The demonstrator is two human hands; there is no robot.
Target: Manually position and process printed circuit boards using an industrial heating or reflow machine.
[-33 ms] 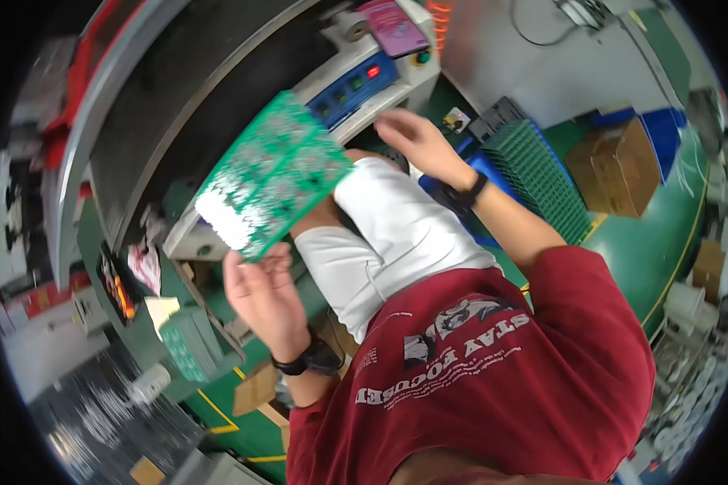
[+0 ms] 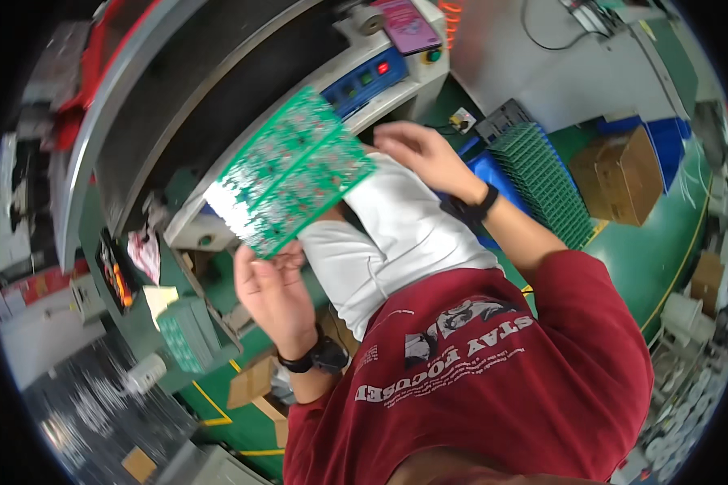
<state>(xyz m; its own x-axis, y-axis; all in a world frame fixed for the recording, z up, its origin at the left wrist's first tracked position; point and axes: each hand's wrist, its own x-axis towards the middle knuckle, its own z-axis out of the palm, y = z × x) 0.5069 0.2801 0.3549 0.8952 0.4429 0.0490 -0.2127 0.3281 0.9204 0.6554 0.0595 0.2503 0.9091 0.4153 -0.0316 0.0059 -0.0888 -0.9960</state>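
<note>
Presently: machine biggest; green rack to its right. Board held up before the machine, overlapping its front in view. Left hand, short of the machine, pinches the board's near corner; right hand, near the machine's front, holds nothing visible, fingers loosely bent. Judged risk: a one-corner grip may let the board pivot, slip, or knock against the machine.

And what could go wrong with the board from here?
The green circuit board might tip or slip: only the left hand holds it, near its lower corner, while the right hand is off it. Its upper edge could also knock the blue control panel, which looks close, though true spacing is unclear.
</note>
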